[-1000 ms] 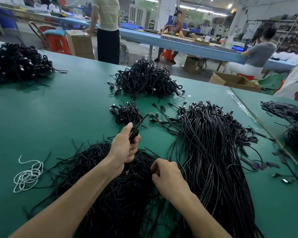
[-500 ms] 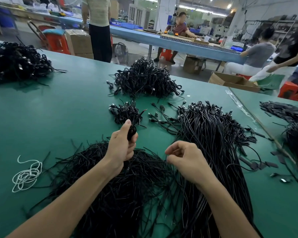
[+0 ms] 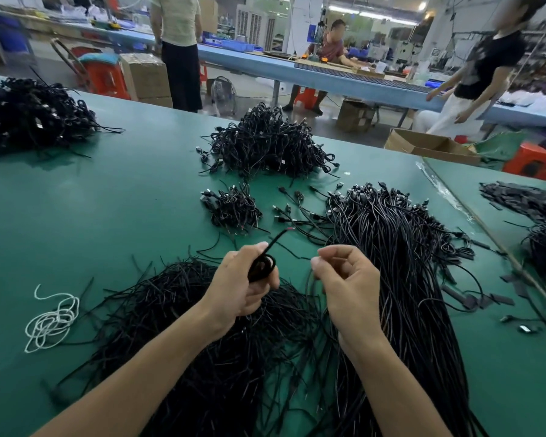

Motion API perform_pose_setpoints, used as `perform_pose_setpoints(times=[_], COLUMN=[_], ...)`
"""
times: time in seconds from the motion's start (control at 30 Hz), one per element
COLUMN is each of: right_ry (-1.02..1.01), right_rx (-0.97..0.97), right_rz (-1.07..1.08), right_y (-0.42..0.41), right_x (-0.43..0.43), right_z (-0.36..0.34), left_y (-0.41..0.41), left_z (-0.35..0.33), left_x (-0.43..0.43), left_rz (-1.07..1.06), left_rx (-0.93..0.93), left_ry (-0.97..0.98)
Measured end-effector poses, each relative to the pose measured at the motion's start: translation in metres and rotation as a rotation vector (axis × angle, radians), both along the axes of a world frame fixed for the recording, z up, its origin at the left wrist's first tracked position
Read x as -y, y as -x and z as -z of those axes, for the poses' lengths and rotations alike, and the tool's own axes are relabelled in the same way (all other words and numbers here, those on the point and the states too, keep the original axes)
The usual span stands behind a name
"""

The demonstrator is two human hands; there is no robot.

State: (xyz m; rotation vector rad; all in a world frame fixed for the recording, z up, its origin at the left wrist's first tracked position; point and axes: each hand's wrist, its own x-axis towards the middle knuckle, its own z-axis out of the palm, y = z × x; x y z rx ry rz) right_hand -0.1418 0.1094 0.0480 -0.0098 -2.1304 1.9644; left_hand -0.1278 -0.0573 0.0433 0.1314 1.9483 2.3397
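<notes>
My left hand (image 3: pixel 243 285) grips a small coiled black cable (image 3: pixel 262 266), whose free end sticks up and to the right. My right hand (image 3: pixel 349 279) is beside it, fingers curled, pinching a thin black tie strip (image 3: pixel 309 287) that hangs down from its fingertips. Beneath both hands lies a heap of black tie strips (image 3: pixel 208 342). To the right runs a long bundle of straight black cables (image 3: pixel 397 263) with plugs at the far end. A small pile of coiled cables (image 3: pixel 234 206) sits just beyond my hands, and a larger pile (image 3: pixel 268 143) lies behind it.
The green table (image 3: pixel 92 216) also carries another black cable heap (image 3: pixel 32 115) at the far left and a tangle of white cord (image 3: pixel 52 320) at the near left. More dark parts (image 3: pixel 524 200) lie on the adjoining table. People stand and sit beyond the far edge.
My right hand rose from the strip heap with a strip pinched and came up level with the left. My left hand kept the coil, whose loose end now points up and right.
</notes>
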Motion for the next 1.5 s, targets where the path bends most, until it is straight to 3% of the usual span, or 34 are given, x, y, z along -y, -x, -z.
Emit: perform_pose_setpoints(times=[0.13, 0.3, 0.37, 0.6, 0.77, 0.9, 1.13, 1.3, 1.5], right_ry=[-0.016, -0.406, -0.476, -0.201, -0.061, -0.077, -0.589, -0.897, -1.296], right_rx=[-0.145, -0.368, -0.413, 0.084, 0.194, 0.163, -0.202, -0.296, -0.539], right_rz=[-0.038, -0.097, -0.1, -0.332, -0.364, -0.408, -0.317, -0.313, -0.251], right_y=[-0.008, -0.019, -0.022, -0.021, -0.019, -0.017, -0.025, -0.03, -0.04], right_x=[0.01, 0.011, 0.01, 0.012, 0.011, 0.009, 0.017, 0.018, 0.023], right_z=[-0.009, -0.013, -0.015, -0.02, -0.024, -0.026, -0.022, -0.02, -0.028], left_y=[0.0, 0.001, 0.001, -0.003, -0.006, -0.002, 0.004, 0.005, 0.009], left_z=[-0.003, -0.009, -0.01, -0.007, -0.009, -0.007, 0.0, 0.006, 0.003], left_x=[-0.009, -0.015, -0.015, -0.02, -0.017, -0.015, -0.017, -0.018, -0.017], left_rz=[0.017, -0.062, -0.135, -0.173, -0.038, -0.115, -0.274, -0.209, -0.16], left_rx=[-0.025, -0.137, -0.148, -0.275, -0.313, -0.307, -0.236, -0.133, -0.046], left_ry=[0.024, 0.035, 0.05, 0.04, 0.009, 0.017, 0.044, 0.087, 0.235])
